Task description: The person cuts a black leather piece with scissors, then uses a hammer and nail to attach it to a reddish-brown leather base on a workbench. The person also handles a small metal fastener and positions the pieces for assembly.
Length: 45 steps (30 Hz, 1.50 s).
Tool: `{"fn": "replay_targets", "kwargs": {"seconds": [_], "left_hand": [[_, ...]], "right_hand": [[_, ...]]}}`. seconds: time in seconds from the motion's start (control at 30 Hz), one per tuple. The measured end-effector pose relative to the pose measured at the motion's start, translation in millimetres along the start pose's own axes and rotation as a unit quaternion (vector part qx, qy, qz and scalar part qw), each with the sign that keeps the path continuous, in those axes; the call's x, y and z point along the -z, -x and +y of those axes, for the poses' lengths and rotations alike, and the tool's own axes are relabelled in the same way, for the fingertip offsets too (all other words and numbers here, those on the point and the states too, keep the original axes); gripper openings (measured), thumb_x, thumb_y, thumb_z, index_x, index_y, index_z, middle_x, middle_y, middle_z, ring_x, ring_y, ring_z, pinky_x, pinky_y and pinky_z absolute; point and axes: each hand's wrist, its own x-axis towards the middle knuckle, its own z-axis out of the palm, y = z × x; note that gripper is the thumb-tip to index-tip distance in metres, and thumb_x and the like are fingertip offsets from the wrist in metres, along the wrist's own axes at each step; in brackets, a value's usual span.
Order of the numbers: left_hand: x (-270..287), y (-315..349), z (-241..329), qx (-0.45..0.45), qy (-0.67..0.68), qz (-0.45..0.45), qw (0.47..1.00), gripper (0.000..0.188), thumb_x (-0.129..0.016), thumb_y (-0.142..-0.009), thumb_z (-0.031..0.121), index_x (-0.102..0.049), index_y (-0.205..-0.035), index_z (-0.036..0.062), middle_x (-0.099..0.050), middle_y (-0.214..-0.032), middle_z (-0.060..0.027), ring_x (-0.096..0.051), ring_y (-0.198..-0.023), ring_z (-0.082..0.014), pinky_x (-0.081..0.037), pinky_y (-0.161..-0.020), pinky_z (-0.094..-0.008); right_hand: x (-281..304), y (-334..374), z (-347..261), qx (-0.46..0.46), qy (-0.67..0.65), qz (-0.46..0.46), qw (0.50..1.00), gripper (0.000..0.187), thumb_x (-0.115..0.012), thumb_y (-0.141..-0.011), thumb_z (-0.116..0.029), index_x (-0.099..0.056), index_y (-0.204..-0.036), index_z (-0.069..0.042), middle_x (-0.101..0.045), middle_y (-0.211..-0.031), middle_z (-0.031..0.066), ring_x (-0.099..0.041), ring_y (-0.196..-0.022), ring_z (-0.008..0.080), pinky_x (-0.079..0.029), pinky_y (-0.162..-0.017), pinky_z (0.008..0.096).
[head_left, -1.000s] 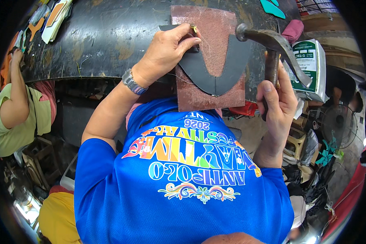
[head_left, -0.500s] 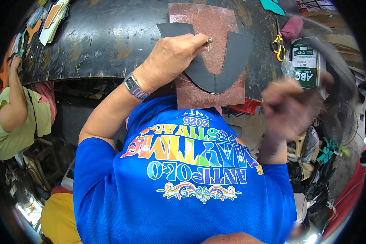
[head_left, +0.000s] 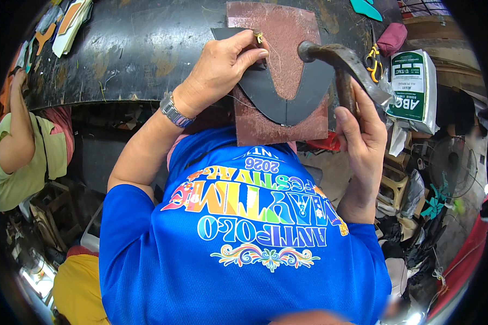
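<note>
The hammer [head_left: 348, 62] has swung back inward toward the black U-shaped piece [head_left: 286, 111].

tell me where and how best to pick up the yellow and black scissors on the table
The scissors are probably best taken by their handle loops, coming from the person's side: the loops lie toward the person, with the blade end pointing away. The right hand grips the hammer, so it would likely need freeing first.

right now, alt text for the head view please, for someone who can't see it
The right hand holds a dark hammer with a curved metal head over a flat black U-shaped piece lying on a reddish-brown rectangular sheet at the edge of a black table. The left hand pinches a small brass-coloured item over the U-shaped piece's left arm.
</note>
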Motion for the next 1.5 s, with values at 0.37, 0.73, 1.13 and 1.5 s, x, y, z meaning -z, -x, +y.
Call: {"fn": "replay_targets", "kwargs": {"seconds": [0.37,0.73,1.13,1.5], "left_hand": [[-1,0,3,-0.057,-0.103,-0.024,0.993,0.016,-0.068,-0.093,0.013,-0.065,-0.106,0.004,-0.072,-0.091,-0.0151,-0.073,-0.083,-0.027,-0.056,-0.071,-0.0308],[-15,7,9,-0.16,-0.198,0.017,0.967,0.018,-0.066,-0.093,0.016,-0.062,-0.105,0.0045,-0.068,-0.089,-0.0153,-0.069,-0.08,-0.0329,-0.056,-0.066,-0.0375],[-5,6,4,-0.019,-0.019,0.001,1.0,0.014,-0.063,-0.098,0.012,-0.065,-0.107,0.0022,-0.073,-0.089,-0.0103,-0.072,-0.086,-0.0156,-0.056,-0.075,-0.0274],[-11,8,11,-0.125,-0.148,-0.02,0.981,0.018,-0.068,-0.092,0.012,-0.065,-0.107,0.0035,-0.07,-0.095,-0.0176,-0.07,-0.086,-0.0349,-0.056,-0.071,-0.0351]], "right_hand": [[-3,1,1,0.01,-0.018,-0.02,1.0,0.042,-0.064,-0.097,-0.008,-0.054,-0.137,0.001,-0.063,-0.085,0.0009,-0.05,-0.071,0.0034,-0.04,-0.061,0.0197],[5,-9,-23,0.132,0.066,-0.05,0.988,0.031,-0.059,-0.097,-0.022,-0.056,-0.122,-0.003,-0.064,-0.094,0.0175,-0.061,-0.074,0.0233,-0.047,-0.069,0.0301],[1,8,0,-0.012,-0.012,-0.014,1.0,0.045,-0.063,-0.098,-0.012,-0.052,-0.139,0.002,-0.065,-0.098,0.0077,-0.056,-0.085,0.0085,-0.044,-0.074,0.0239],[6,15,-23,0.048,-0.009,0.054,0.997,0.05,-0.056,-0.101,-0.027,-0.05,-0.141,0.002,-0.054,-0.071,0.0041,-0.041,-0.049,0.0038,-0.031,-0.042,0.0187]]}}
